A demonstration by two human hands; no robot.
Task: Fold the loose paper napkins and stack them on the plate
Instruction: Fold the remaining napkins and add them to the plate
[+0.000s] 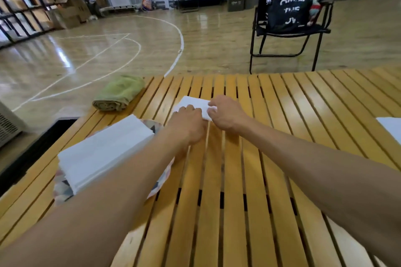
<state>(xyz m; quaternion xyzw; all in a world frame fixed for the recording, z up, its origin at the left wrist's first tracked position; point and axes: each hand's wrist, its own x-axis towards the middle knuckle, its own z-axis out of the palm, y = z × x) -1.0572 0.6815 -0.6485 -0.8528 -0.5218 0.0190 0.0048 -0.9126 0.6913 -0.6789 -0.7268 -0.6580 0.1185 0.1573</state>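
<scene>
A white paper napkin point(193, 103) lies folded on the slatted wooden table point(282, 136), out past the middle. My left hand point(188, 122) covers its near left part with fingers curled onto the paper. My right hand point(225, 112) pinches its right edge. A thick stack of folded white napkins point(104, 151) sits on a patterned plate point(61, 189) at the near left; my left forearm crosses over the plate's right side. More loose white paper point(390, 128) shows at the right edge of the table.
A rolled green towel point(118, 93) lies at the table's far left corner. Beyond the table stands a black folding chair point(288, 30) with a black bag on it. The left table edge drops to a wooden gym floor.
</scene>
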